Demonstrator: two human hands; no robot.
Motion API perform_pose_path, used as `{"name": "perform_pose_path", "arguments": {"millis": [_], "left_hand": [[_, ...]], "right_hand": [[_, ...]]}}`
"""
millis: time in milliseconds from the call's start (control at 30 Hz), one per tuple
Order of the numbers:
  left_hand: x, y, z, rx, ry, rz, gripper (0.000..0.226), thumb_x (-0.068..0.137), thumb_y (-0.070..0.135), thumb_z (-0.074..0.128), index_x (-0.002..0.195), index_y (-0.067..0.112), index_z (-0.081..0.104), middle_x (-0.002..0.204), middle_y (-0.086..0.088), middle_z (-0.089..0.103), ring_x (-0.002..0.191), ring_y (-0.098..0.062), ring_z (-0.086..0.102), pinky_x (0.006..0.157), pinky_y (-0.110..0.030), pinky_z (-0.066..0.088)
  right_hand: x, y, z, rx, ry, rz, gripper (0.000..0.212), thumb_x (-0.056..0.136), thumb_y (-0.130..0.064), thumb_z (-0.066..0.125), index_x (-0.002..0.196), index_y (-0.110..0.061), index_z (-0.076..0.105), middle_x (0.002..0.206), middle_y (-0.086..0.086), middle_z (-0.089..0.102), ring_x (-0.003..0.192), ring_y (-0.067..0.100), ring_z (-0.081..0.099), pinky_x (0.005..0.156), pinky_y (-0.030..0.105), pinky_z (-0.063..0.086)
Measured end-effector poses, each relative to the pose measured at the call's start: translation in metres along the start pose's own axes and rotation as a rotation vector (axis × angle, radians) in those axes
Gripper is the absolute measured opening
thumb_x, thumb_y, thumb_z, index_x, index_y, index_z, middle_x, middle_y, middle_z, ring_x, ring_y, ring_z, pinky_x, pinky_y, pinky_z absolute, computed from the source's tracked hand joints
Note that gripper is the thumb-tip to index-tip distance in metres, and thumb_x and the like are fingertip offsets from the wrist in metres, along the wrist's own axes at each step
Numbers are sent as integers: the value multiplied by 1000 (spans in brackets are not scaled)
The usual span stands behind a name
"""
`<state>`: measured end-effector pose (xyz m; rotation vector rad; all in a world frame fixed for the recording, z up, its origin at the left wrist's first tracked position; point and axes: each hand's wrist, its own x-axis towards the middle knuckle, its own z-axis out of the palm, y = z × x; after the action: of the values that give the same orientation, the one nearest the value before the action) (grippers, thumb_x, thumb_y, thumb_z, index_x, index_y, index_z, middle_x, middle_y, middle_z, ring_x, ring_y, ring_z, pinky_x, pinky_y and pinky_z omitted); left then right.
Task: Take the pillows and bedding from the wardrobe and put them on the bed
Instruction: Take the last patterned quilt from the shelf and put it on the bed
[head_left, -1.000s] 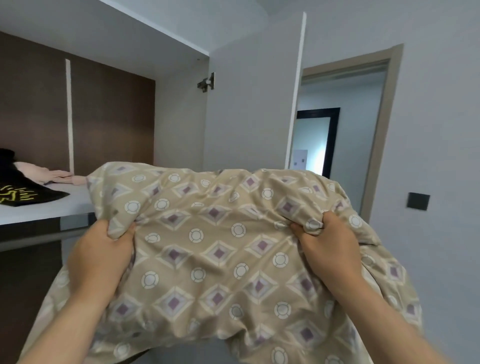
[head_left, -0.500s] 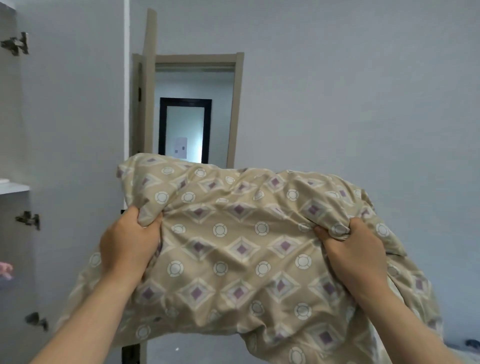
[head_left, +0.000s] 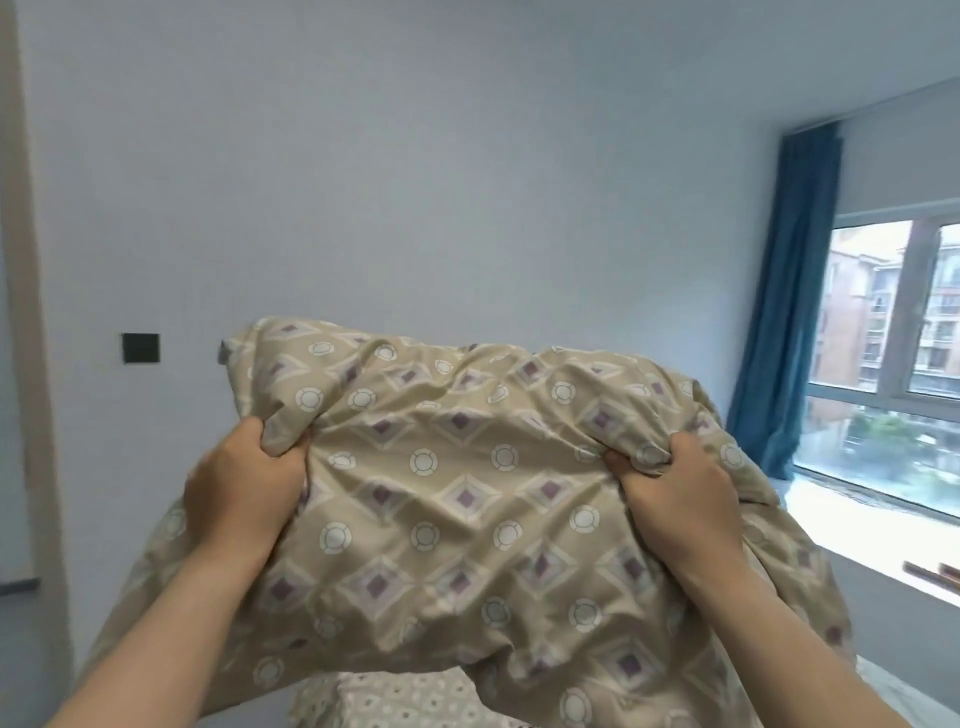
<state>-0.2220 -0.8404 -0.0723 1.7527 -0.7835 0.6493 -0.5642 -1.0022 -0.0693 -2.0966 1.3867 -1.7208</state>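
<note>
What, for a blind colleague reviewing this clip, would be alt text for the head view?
A left hand and right hand grip a bunched bundle of beige bedding printed with diamonds and circles, holding it up. Behind are a pale wall, a blue curtain and a window; similar patterned fabric shows below.

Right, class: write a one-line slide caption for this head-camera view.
The left hand and right hand grip beige patterned bedding, blue curtain and window at right.
</note>
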Motion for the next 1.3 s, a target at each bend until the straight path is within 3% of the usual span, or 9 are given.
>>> {"name": "perform_pose_path", "arguments": {"millis": [100,267,533,800,1000,1167,1300], "left_hand": [[-17,44,61,-82,-106,44,36,85,50,48,66,19,49,62,-2,55,58,-33,49,57,-41,45],[-51,115,151,-246,-278,116,30,83,45,46,67,20,48,60,0,53,55,-28,45,54,-39,41],[-130,222,268,-468,-544,254,24,81,40,44,69,20,48,60,0,51,55,-29,44,52,-37,37],[-222,296,316,-608,-773,334,23,81,40,43,69,21,47,62,-3,54,56,-29,47,53,-38,41],[-324,341,330,-634,-939,399,18,78,39,44,69,23,46,60,0,52,55,-24,45,51,-36,35],[-413,349,347,-580,-1042,409,22,80,41,46,68,23,48,59,-1,54,54,-24,48,51,-37,41],[-492,332,366,-552,-1123,404,23,82,44,46,70,24,48,59,0,55,54,-25,50,51,-38,43]], "right_hand": [[6,47,-45,-111,100,58,45,71,-72,57,71,-29,40,65,-13,51,59,21,46,51,35,32],[6,105,-113,-321,223,158,48,69,-77,54,72,-30,41,66,-15,48,58,17,42,49,33,30],[-20,172,-195,-644,383,349,51,69,-80,52,71,-32,38,67,-14,44,65,23,45,58,37,36],[-71,212,-258,-828,476,514,58,66,-87,45,70,-29,38,66,-17,43,64,23,45,54,35,34],[-122,263,-311,-901,509,671,59,63,-87,44,70,-28,39,66,-16,46,65,23,48,51,34,31],[-174,327,-336,-908,457,795,54,67,-81,51,71,-28,40,68,-14,52,63,20,49,48,32,31],[-226,389,-340,-887,429,846,53,68,-78,54,68,-28,38,62,-14,51,54,7,42,44,26,27]]}}
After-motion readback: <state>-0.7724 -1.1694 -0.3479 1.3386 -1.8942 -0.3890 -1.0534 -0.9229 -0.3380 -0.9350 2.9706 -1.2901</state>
